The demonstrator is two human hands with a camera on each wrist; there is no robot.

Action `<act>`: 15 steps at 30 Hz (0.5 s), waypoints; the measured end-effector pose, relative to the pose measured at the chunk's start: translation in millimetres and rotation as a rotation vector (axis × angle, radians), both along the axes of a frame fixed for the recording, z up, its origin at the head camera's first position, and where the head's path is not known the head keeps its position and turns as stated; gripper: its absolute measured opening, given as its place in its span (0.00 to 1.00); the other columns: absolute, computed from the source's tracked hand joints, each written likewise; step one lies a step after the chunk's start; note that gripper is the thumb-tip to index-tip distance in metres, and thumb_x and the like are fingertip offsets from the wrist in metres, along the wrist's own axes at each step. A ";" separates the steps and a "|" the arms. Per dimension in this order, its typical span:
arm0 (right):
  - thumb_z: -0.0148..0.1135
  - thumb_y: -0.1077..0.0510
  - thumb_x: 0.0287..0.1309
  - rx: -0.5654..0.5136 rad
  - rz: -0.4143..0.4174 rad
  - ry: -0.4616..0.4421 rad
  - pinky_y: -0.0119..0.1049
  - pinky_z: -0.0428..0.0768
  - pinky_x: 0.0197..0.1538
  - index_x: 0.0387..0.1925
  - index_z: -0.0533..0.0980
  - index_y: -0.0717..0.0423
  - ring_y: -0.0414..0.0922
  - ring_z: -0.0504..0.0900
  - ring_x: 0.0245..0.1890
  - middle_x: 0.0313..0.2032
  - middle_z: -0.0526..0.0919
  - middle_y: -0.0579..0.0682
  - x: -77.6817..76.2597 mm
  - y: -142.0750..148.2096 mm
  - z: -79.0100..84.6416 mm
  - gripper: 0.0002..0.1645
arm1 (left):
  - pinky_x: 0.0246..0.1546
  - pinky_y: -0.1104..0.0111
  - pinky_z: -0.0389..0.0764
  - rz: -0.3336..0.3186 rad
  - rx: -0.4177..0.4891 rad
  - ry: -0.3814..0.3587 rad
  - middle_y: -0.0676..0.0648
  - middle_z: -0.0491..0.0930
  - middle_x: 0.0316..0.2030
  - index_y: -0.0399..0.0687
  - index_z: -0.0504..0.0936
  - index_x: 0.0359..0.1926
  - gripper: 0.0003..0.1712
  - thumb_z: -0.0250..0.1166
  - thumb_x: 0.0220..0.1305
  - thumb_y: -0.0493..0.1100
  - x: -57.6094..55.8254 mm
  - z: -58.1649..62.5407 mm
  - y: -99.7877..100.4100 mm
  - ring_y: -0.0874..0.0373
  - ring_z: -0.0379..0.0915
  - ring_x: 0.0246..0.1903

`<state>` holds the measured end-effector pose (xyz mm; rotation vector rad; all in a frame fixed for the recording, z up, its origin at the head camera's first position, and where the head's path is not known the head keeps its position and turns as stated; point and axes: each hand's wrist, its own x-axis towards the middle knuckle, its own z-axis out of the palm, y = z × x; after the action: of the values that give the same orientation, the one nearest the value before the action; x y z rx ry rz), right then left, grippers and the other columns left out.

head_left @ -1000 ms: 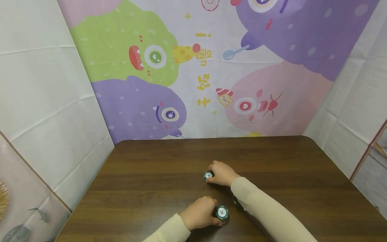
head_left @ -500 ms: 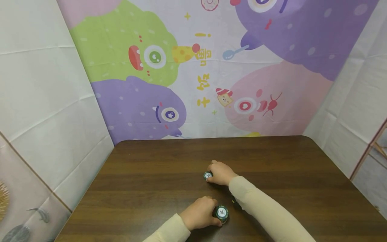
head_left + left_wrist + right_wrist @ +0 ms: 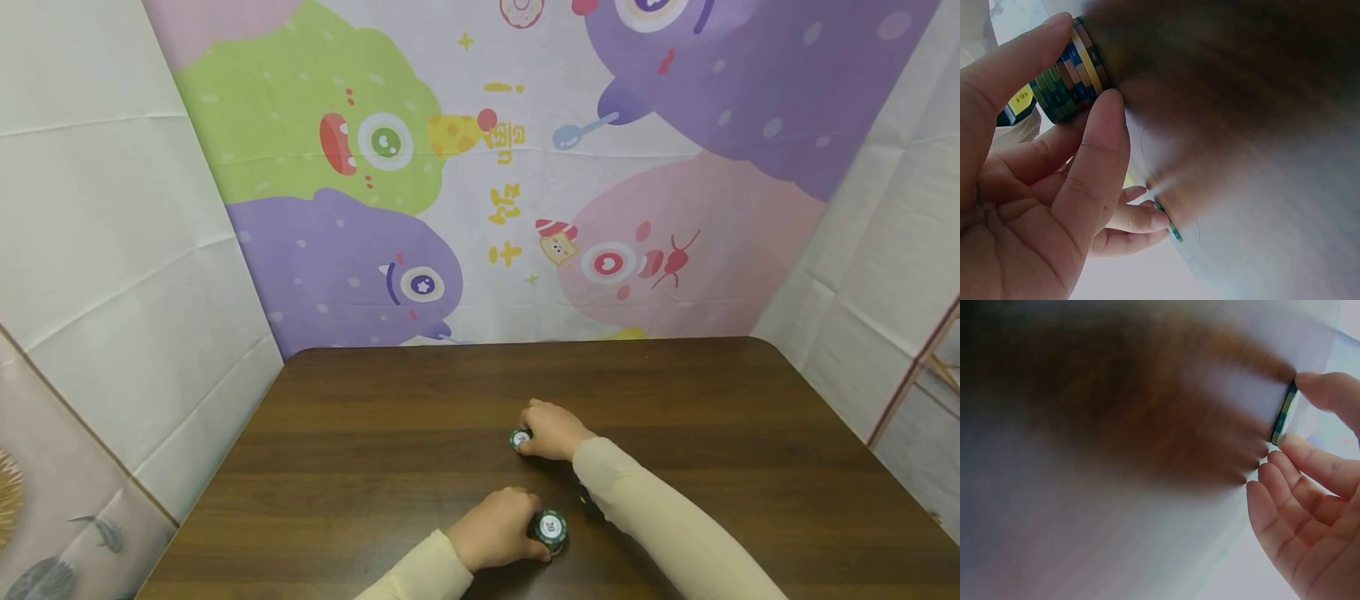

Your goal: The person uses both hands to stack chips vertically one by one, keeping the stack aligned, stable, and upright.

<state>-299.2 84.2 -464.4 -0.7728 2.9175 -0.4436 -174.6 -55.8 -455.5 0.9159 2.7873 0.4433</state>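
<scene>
Near the table's front, my left hand (image 3: 497, 527) grips a stack of poker chips (image 3: 551, 531) between thumb and fingers. The top chip is green and shows 20. In the left wrist view the stack (image 3: 1071, 78) has green, blue, brown and yellow edges. Farther off, my right hand (image 3: 553, 431) pinches a green poker chip (image 3: 519, 439) with a white centre, lying flat at the tabletop. Seen edge-on in the right wrist view, this chip (image 3: 1285, 414) sits between the thumb and index finger, while the other fingertips touch the table.
The brown wooden table (image 3: 375, 417) reaches back to a cartoon-printed cloth (image 3: 517, 250). White cloth walls (image 3: 127, 183) stand at both sides. A dark wrist device with a yellow label (image 3: 1019, 100) shows on the other arm in the left wrist view.
My right hand and its chip shift slightly left, then back a little to the right. The left hand and the stack stay in place.
</scene>
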 end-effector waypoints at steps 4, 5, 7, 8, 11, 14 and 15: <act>0.73 0.51 0.48 0.000 -0.002 -0.015 0.40 0.74 0.38 0.33 0.79 0.55 0.43 0.71 0.31 0.35 0.75 0.47 2.2 3.0 2.2 0.15 | 0.28 0.78 0.72 -0.003 -0.004 0.010 0.58 0.76 0.25 0.47 0.82 0.33 0.20 0.78 0.45 0.53 -0.3 -0.4 0.1 0.71 0.67 0.25; 0.73 0.51 0.48 0.001 -0.002 -0.019 0.40 0.74 0.38 0.33 0.79 0.55 0.43 0.71 0.31 0.35 0.75 0.47 2.8 3.8 2.5 0.15 | 0.28 0.78 0.72 -0.003 -0.004 0.009 0.58 0.76 0.25 0.47 0.82 0.33 0.20 0.78 0.45 0.53 -0.3 -0.4 0.1 0.71 0.67 0.25; 0.73 0.51 0.48 0.003 -0.003 -0.025 0.40 0.74 0.38 0.33 0.79 0.55 0.43 0.71 0.31 0.35 0.75 0.46 4.0 5.3 2.8 0.15 | 0.28 0.78 0.72 -0.002 -0.001 0.008 0.58 0.76 0.26 0.47 0.82 0.33 0.20 0.78 0.45 0.52 -0.2 -0.3 0.1 0.71 0.67 0.25; 0.72 0.51 0.48 0.003 -0.004 -0.026 0.39 0.74 0.38 0.33 0.79 0.55 0.43 0.71 0.31 0.35 0.75 0.46 4.5 6.0 2.7 0.15 | 0.28 0.78 0.73 -0.001 0.002 0.006 0.58 0.77 0.26 0.47 0.82 0.34 0.20 0.78 0.45 0.52 -0.1 -0.2 0.1 0.71 0.67 0.25; 0.72 0.51 0.48 -0.002 -0.001 -0.023 0.39 0.74 0.37 0.33 0.79 0.54 0.43 0.71 0.31 0.34 0.75 0.46 5.1 7.9 1.8 0.15 | 0.29 0.79 0.73 -0.001 0.008 0.004 0.58 0.77 0.26 0.46 0.82 0.34 0.20 0.79 0.45 0.52 0.6 0.6 0.0 0.71 0.68 0.25; 0.73 0.51 0.47 -0.010 0.005 -0.018 0.39 0.74 0.36 0.32 0.78 0.54 0.43 0.71 0.30 0.33 0.75 0.46 5.3 9.4 0.5 0.15 | 0.29 0.79 0.73 -0.003 0.012 0.005 0.58 0.77 0.26 0.47 0.82 0.34 0.20 0.79 0.44 0.52 1.2 1.2 0.0 0.71 0.68 0.26; 0.73 0.50 0.47 -0.010 0.008 -0.017 0.39 0.73 0.36 0.31 0.78 0.54 0.43 0.71 0.30 0.33 0.75 0.45 5.4 9.9 0.2 0.15 | 0.29 0.79 0.73 -0.004 0.012 0.007 0.58 0.77 0.26 0.47 0.82 0.33 0.20 0.79 0.44 0.52 1.3 1.3 0.0 0.71 0.67 0.26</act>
<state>-293.8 94.1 -464.3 -0.7775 2.8974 -0.4622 -173.3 -55.8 -454.2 0.9272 2.7917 0.4574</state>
